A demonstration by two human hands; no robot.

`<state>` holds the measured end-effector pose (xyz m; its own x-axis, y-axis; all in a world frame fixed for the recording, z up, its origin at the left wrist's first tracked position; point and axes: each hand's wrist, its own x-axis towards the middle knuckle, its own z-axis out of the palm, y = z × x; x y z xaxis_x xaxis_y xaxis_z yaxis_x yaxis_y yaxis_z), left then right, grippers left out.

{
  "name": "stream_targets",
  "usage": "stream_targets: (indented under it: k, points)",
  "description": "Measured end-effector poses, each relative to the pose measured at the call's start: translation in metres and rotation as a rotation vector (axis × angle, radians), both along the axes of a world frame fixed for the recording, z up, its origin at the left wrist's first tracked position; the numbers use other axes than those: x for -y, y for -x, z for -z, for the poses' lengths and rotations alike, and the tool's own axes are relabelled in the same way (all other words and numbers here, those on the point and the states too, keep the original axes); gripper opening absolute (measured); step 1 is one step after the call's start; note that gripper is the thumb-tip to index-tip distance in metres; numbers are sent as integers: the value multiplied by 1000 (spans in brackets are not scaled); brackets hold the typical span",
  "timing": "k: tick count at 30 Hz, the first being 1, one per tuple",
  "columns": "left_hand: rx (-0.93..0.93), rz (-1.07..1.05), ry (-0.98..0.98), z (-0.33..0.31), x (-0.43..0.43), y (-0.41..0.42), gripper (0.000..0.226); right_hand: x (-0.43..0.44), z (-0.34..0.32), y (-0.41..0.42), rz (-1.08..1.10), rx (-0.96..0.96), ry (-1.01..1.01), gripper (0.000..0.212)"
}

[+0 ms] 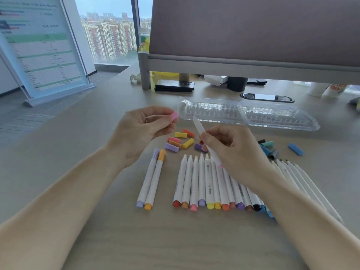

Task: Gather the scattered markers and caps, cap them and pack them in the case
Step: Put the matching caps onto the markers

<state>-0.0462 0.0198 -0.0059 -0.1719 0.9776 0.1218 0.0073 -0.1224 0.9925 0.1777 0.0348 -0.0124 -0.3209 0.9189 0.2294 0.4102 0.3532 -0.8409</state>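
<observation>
Head view: at centre, left hand (140,131) pinches a pink cap (175,115); right hand (231,147) grips an uncapped marker (198,128). Two capped markers (153,178) lie at 7 o'clock, an uncapped row (206,184) at 5. Clear case (247,115) at 2 o'clock looks empty.

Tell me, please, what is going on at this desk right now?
A person is capping markers. The left hand pinches a pink cap, and the right hand holds an uncapped white marker, its tip aimed at the cap but not yet in it. At the left lie two capped markers, a row of uncapped markers waits in the middle, loose caps lie beyond it, and the clear case lies open behind.
</observation>
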Motion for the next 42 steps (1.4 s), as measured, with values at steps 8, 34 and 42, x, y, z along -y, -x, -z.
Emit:
stream_targets:
  k: [8,34,42]
  points:
    - [-56,34,-27,-3,4,-2,18,4,0,3,-65,60,-36,14]
    - [-92,20,-67,-12,19,-32,24,11,-4,9,-124,-116,20,16]
    - [-583,80,143,-42,27,-14,15,9,-6,7,-15,-158,105,42]
